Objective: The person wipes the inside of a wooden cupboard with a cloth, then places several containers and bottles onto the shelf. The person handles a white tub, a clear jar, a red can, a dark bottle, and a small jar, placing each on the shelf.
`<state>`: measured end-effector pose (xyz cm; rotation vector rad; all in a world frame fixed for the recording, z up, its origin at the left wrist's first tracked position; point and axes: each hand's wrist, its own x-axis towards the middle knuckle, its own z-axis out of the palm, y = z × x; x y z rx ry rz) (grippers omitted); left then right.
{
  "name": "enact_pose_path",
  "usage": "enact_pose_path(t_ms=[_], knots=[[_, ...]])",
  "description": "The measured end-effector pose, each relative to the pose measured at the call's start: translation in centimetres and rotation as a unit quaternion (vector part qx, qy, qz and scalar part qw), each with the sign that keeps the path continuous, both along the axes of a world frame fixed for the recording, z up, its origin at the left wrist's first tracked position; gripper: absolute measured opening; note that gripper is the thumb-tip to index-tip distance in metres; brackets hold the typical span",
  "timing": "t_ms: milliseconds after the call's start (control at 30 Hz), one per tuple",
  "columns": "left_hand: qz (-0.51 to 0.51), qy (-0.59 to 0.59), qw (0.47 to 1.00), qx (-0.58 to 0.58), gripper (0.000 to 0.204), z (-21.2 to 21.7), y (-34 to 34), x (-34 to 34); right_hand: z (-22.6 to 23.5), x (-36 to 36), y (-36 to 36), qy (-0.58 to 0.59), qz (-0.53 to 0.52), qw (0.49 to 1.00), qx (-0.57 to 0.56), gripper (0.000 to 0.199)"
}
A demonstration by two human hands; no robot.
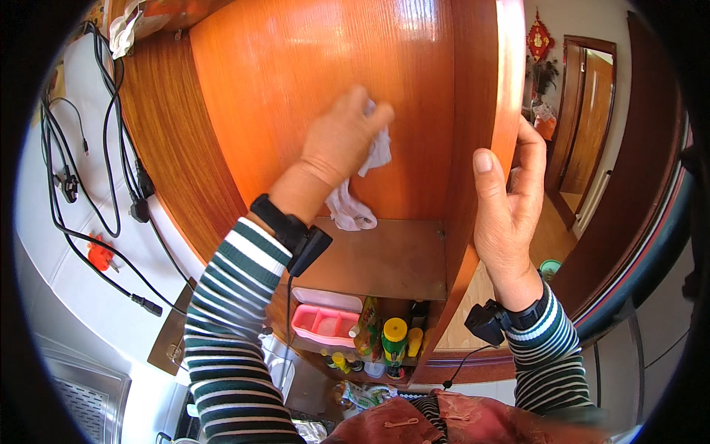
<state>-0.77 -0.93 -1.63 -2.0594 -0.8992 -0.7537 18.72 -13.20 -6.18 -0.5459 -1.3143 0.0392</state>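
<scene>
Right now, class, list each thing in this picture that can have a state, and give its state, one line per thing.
Cabinet door: swung open, gripped at its edge by the right hand.
White cloth: crumpled, pressed against the cabinet's inner wooden panel by the left hand.
Pink tray: lying flat on the lower shelf.
Yellow-capped bottle: upright, capped.
Black cables: hanging loose against the white wall.

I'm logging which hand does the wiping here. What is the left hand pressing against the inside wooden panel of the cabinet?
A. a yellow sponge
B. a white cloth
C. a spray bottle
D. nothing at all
B: the left hand presses a crumpled white cloth against the wooden panel, while the right hand grips the edge of the open cabinet door.
</scene>
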Motion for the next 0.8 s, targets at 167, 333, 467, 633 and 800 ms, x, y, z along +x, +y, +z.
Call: enact_pose_path(t_ms=[167,333,467,633,800], knots=[[-0.065,0.168,0.983,0.043,0.040,-4.8,0.1,-1.5,0.1,0.0,-0.1,0.002,0.009,1.000,0.004,0.051],[-0.088,0.346,0.934,-0.016,0.038,-7.7,0.5,-3.5,-0.1,0.1,0.0,-0.004,0.019,1.000,-0.001,0.050],[-0.123,0.356,0.913,-0.153,0.024,-7.5,0.8,-3.7,0.0,0.2,0.2,-0.007,0.029,1.000,0.004,0.050],[-0.084,0.155,0.949,-0.260,0.021,-1.7,2.1,-3.0,0.0,0.2,0.0,-0.002,0.020,1.000,-0.013,0.050],[-0.253,-0.030,0.965,0.066,0.024,4.9,2.9,0.6,0.0,0.0,-0.1,0.011,0.015,1.000,-0.006,0.050]])
